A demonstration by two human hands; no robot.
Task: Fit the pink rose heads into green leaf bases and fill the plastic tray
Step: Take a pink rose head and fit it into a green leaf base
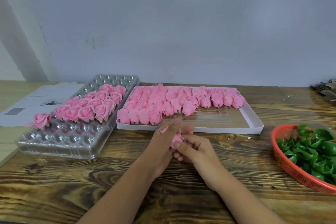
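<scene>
- Most of the view is being taken up by a wooden worktop [72, 183], on which everything is being carried.
- Many loose pink rose heads [174, 102] are being kept in a shallow white box [254, 120] at the middle back, packed toward its left and far side.
- Finished roses [87, 109] are being held in the clear plastic tray [60, 143] to the left of the box; its near rows and far end are being left unfilled, and one finished rose [41, 120] is sitting alone at its left edge.
- Green leaf bases [312, 151] are being held in a red basket [283, 162] at the right edge.
- A printed sheet [32, 103] is being partly covered by the tray at the far left.
- One pink rose head [176, 138] is being held between both hands, just in front of the box.
- The left hand [161, 143] is being kept with its grip round the rose head, fingers reaching up behind it.
- The right hand [198, 149] is being kept with its grip curled on the same rose head, thumb pressed on its near side.
</scene>
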